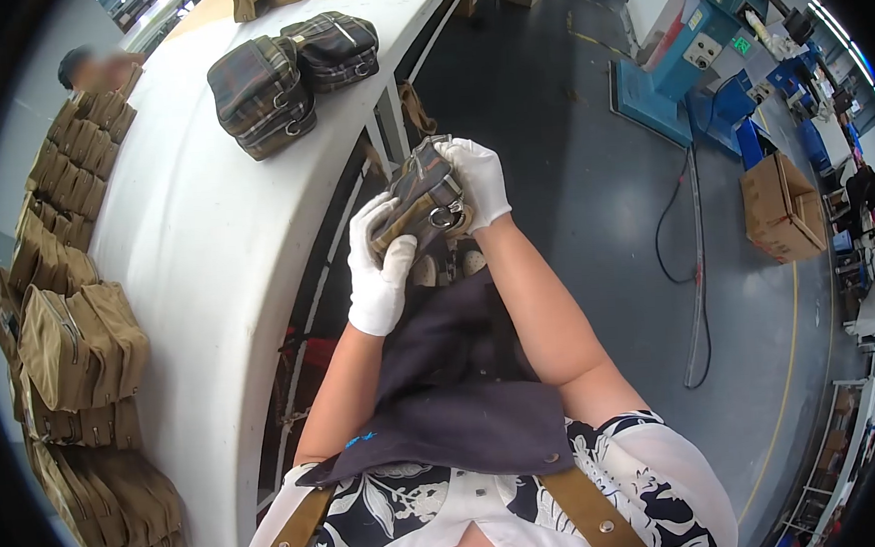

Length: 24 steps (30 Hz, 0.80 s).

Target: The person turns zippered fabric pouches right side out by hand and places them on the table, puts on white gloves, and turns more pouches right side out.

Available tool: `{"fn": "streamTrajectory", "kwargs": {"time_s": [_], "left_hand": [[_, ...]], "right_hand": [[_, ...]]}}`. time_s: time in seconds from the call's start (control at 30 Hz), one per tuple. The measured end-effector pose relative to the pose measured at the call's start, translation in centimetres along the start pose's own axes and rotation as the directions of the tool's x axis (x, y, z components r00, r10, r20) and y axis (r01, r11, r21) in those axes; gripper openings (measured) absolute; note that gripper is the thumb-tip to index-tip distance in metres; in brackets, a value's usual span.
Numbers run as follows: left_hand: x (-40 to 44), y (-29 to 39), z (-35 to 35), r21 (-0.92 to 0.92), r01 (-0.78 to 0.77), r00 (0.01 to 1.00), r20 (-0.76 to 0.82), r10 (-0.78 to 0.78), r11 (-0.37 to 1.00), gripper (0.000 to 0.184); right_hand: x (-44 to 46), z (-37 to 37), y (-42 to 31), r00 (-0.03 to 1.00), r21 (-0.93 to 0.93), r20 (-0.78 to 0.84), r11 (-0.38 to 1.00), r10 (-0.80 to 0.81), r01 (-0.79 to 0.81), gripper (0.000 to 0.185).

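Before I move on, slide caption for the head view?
Gloved left hand and right hand hold a plaid bag beside a white table bearing two plaid cases.

Left hand (pixel 379 262) curled, right hand (pixel 478 179) curled close by

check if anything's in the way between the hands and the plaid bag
Only the white gloves. The left hand and the right hand hold the plaid bag from either side, and nothing else visible comes between; the bag's underside is hidden.
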<state>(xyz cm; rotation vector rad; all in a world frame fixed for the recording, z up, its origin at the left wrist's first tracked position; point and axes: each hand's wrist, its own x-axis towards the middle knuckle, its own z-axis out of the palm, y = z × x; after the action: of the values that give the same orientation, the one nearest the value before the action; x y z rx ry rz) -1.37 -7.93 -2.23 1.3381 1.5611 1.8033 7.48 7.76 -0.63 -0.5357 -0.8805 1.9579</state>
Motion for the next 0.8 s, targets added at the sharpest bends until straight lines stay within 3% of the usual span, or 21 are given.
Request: {"fn": "streamTrajectory", "kwargs": {"time_s": [0.1,0.17,0.2,0.27,0.3,0.33,0.4,0.43,0.47,0.5,0.53,0.6,0.67,0.73,0.8], "left_hand": [[-0.7,0.1,0.3,0.032,-0.039,0.999,0.0,0.039,0.999,0.049],[-1.3,0.6,0.3,0.096,-0.162,0.987,0.008,0.162,0.982,0.052],[-1.3,0.6,0.1,0.201,-0.305,0.952,0.064,0.298,0.931,0.056],[-0.8,2.7,0.2,0.209,-0.444,0.896,0.12,0.427,0.872,0.059],[0.2,3.9,0.1,0.279,-0.502,0.865,0.145,0.481,0.819,0.059],[0.8,4.6,0.3,0.319,-0.475,0.88,0.159,0.448,0.82,0.057],[2.1,6.3,1.2,0.445,-0.376,0.926,0.138,0.352,0.813,0.051],[2.9,6.1,1.9,0.41,-0.286,0.958,0.115,0.262,0.866,0.049],[3.6,5.8,2.4,0.372,-0.19,0.982,0.092,0.167,0.909,0.048],[4.1,5.7,2.9,0.372,-0.107,0.994,0.058,0.092,0.922,0.046],[4.5,5.9,3.2,0.45,-0.136,0.991,0.065,0.119,0.883,0.046],[4.3,6.2,3.6,0.541,-0.254,0.966,0.108,0.234,0.802,0.047],[3.9,6.3,3.9,0.534,-0.193,0.977,0.031,0.209,0.823,0.052],[3.7,6.4,4.1,0.468,-0.149,0.979,-0.051,0.195,0.871,0.055],[3.1,6.6,4.3,0.476,-0.216,0.967,-0.014,0.253,0.853,0.061]], "right_hand": [[-0.9,0.4,-0.9,0.999,-0.023,-0.028,0.999,0.029,-0.029,0.01],[-1.1,0.7,-1.2,0.997,0.044,-0.052,0.997,0.062,-0.06,0.008],[-1.1,1.1,-1.9,0.998,0.017,-0.054,0.999,0.037,-0.036,0.008],[-1.7,2.2,-3.9,0.998,-0.03,-0.062,1.0,0.001,-0.003,0.008],[-1.1,2.0,-4.5,0.996,0.025,-0.016,0.996,0.085,-0.085,0.007],[-1.1,2.7,-5.8,0.973,0.059,-0.055,0.973,0.225,-0.221,0.011],[2.3,-0.7,-3.7,0.913,0.194,0.035,0.893,0.406,-0.405,0.016],[3.1,-1.8,-3.2,0.87,0.218,0.034,0.846,0.491,-0.486,0.019],[3.5,-3.4,-1.3,0.86,0.24,0.115,0.826,0.498,-0.51,0.018],[4.1,-5.5,1.3,0.896,0.301,0.094,0.845,0.434,-0.441,0.02],[3.6,-5.4,2.2,0.926,0.361,0.07,0.856,0.372,-0.371,0.022],[2.0,-4.9,1.4,0.884,0.427,0.112,0.781,0.455,-0.456,0.033],[-1.9,-1.1,-4.2,0.889,0.194,0.183,0.871,0.42,-0.451,0.036],[-2.1,-0.8,-4.5,0.943,0.026,0.162,0.954,0.29,-0.298,0.036],[-1.6,-0.5,-4.0,0.986,-0.195,0.107,0.975,0.129,-0.106,0.032]]}}
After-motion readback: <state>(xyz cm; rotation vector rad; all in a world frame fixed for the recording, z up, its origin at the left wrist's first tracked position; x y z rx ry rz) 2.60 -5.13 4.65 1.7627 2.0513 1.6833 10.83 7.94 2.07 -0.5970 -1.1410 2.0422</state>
